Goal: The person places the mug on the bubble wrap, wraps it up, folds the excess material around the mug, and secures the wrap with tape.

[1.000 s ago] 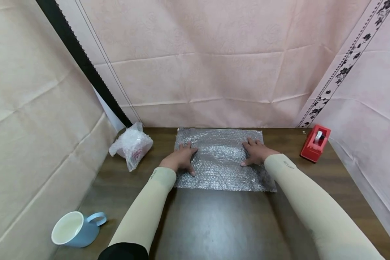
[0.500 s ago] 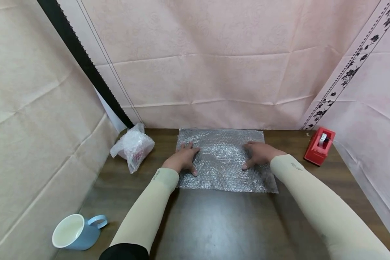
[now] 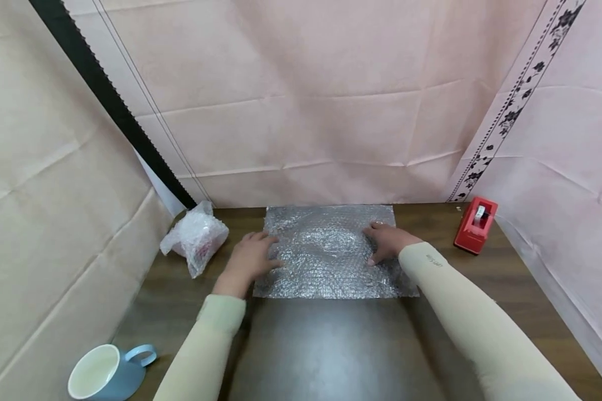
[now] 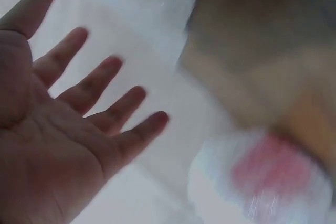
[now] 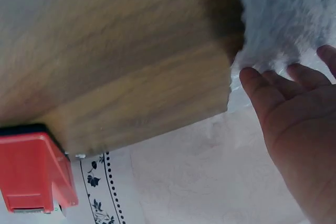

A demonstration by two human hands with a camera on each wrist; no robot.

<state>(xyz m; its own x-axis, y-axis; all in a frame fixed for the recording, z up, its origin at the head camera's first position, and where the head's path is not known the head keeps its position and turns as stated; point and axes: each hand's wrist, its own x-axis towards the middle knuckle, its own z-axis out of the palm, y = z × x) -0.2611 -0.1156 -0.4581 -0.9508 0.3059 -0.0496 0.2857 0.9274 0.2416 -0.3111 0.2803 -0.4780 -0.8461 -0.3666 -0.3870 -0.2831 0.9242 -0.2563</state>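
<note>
A flat sheet of clear bubble wrap (image 3: 326, 256) lies on the wooden table against the back wall. My left hand (image 3: 251, 259) is at the sheet's left edge, fingers spread and holding nothing. In the left wrist view, the palm of the left hand (image 4: 68, 124) shows with all fingers apart. My right hand (image 3: 388, 242) rests on the right part of the sheet, fingers extended. Its fingertips touch the bubble wrap (image 5: 283, 19) near the edge in the right wrist view. A bundle in bubble wrap (image 3: 195, 236), with something pinkish inside, sits left of my left hand.
A light blue mug (image 3: 127, 379) stands at the front left, handle to the right. At the back right is a red tape dispenser (image 3: 474, 228), also in the right wrist view. Pale cloth walls (image 3: 301, 128) enclose the table (image 3: 326, 345) at the back and sides.
My left hand has drawn back leftward from the sheet's surface to its left edge. The right hand has stayed on the right part, with its fingers slightly shifted. The head view has turned a little.
</note>
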